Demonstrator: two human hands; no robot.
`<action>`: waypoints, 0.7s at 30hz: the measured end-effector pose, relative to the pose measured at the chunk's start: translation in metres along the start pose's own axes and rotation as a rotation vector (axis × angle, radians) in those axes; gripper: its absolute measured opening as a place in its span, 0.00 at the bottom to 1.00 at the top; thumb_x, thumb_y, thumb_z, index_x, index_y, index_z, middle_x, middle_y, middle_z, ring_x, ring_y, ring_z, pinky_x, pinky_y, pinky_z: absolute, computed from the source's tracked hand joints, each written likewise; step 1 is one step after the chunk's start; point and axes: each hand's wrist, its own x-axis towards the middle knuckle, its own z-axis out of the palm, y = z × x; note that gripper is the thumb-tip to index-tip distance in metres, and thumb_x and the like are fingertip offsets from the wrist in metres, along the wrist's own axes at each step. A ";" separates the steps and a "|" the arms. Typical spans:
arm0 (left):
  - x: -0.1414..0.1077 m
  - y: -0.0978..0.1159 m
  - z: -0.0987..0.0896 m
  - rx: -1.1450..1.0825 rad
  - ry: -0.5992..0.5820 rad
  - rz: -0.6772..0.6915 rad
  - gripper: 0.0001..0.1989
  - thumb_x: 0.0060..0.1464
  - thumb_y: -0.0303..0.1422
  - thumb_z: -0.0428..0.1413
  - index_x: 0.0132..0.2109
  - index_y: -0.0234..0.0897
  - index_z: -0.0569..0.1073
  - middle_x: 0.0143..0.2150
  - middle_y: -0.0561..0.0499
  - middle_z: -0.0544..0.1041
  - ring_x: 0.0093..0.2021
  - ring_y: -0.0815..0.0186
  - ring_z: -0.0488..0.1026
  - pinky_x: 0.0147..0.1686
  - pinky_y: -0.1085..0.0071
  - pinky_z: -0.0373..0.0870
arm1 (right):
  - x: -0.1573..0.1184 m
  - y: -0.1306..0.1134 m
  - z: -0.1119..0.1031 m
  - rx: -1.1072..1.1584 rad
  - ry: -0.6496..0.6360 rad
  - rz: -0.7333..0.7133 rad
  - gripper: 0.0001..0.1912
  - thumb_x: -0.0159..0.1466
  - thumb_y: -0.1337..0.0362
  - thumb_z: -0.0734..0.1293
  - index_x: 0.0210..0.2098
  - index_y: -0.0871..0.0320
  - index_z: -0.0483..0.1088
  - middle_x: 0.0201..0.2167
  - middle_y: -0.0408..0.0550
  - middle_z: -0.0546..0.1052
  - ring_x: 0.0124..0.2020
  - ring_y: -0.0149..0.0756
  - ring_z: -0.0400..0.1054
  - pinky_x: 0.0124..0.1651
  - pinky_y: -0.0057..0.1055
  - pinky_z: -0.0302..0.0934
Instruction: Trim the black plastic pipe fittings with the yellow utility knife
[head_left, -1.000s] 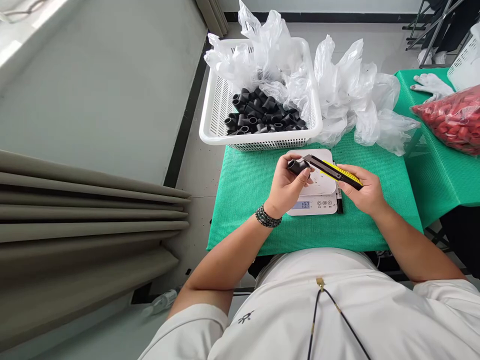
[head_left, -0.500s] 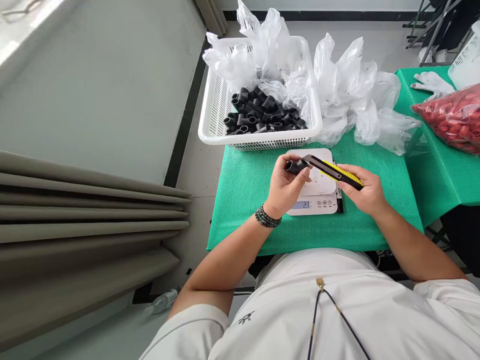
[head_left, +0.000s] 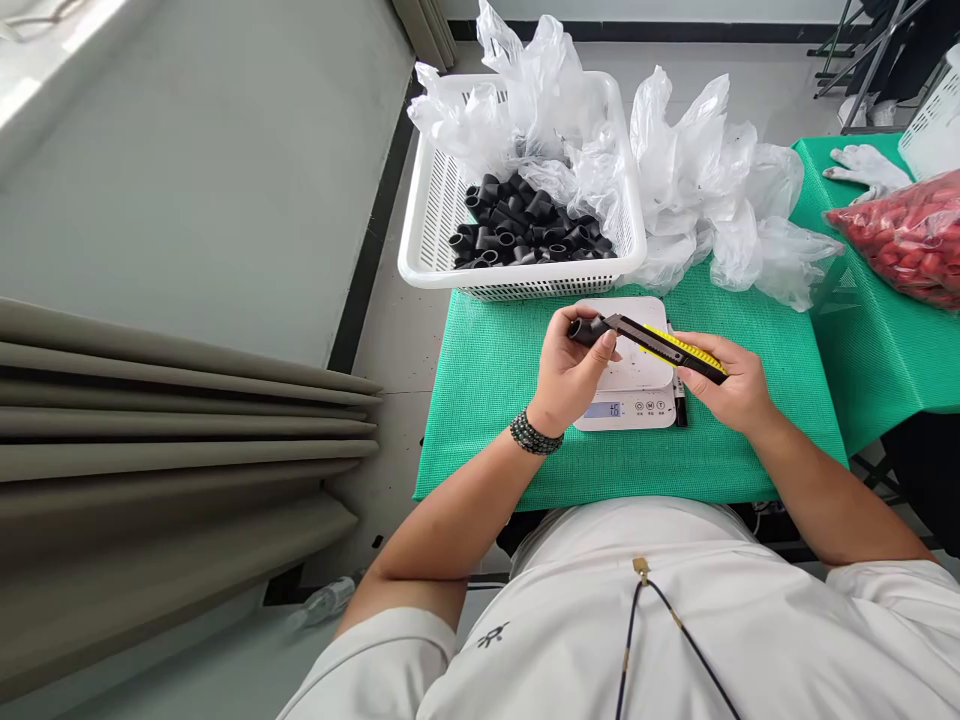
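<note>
White short-sleeved T-shirt [head_left: 600, 620], dark beaded bracelet [head_left: 536, 434]
A small dark logo [head_left: 493, 634] marks the T-shirt near its left sleeve [head_left: 375, 655]; a thin black cord [head_left: 628, 650] splits into two strands below a small gold fitting [head_left: 640, 568] at the T-shirt's top edge; the bracelet circles the left wrist [head_left: 546, 414]

Black pipe fitting [head_left: 585, 330] — yellow-and-black utility knife [head_left: 679, 350] — green mesh mat [head_left: 480, 440]
</note>
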 end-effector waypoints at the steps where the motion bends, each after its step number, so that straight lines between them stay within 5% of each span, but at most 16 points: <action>1: 0.000 0.000 0.000 -0.001 -0.002 -0.001 0.29 0.58 0.55 0.71 0.50 0.41 0.69 0.41 0.53 0.77 0.31 0.72 0.79 0.35 0.72 0.83 | 0.000 0.000 0.000 -0.004 0.000 0.001 0.19 0.66 0.58 0.76 0.56 0.50 0.84 0.54 0.50 0.88 0.54 0.49 0.85 0.58 0.46 0.81; 21: -0.001 0.002 0.000 -0.009 -0.069 0.022 0.27 0.61 0.53 0.69 0.52 0.40 0.69 0.41 0.50 0.81 0.34 0.72 0.80 0.34 0.74 0.81 | -0.001 0.002 -0.001 -0.015 -0.005 -0.030 0.19 0.67 0.59 0.76 0.57 0.50 0.83 0.54 0.50 0.88 0.53 0.50 0.85 0.57 0.46 0.82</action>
